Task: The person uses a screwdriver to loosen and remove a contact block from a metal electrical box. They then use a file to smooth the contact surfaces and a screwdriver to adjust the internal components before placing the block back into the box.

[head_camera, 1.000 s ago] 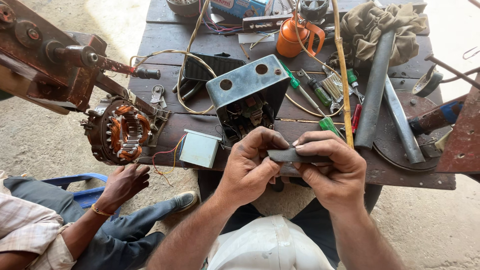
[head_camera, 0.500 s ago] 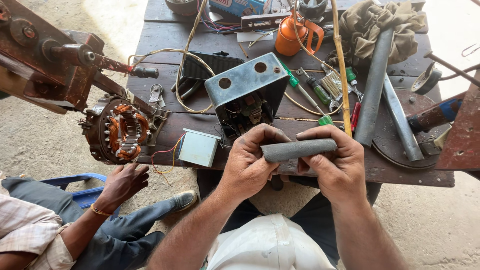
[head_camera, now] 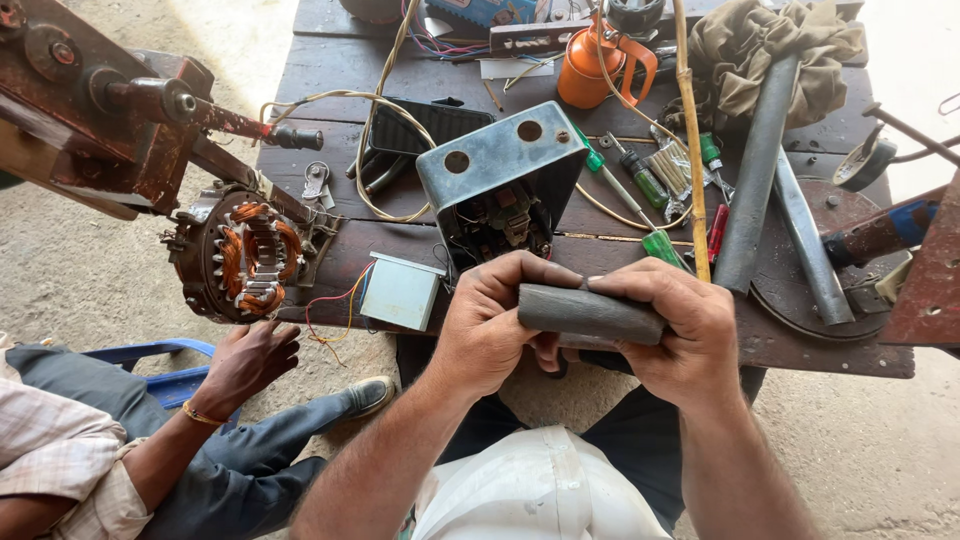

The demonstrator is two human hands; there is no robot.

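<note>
Both my hands hold a rolled grey sheet [head_camera: 588,313], a short tube lying sideways at the near edge of the wooden workbench [head_camera: 330,90]. My left hand [head_camera: 495,325] wraps its left end, thumb on top. My right hand [head_camera: 680,335] covers its right end and underside. Just beyond my hands stands an open grey metal box [head_camera: 500,165] with wiring and parts inside.
A copper-wound motor stator [head_camera: 245,255] hangs off the bench's left edge by a rusty machine [head_camera: 90,120]. Another person's hand [head_camera: 245,360] rests below it. A small pale box [head_camera: 400,292], screwdrivers [head_camera: 640,180], an orange oil can [head_camera: 590,65], grey rolls [head_camera: 760,170] and a cloth lie on the bench.
The grey sheet has been rolled tighter and turned so the tube's side faces me. My hands have closed further around its ends. The other person's hand stayed put.
</note>
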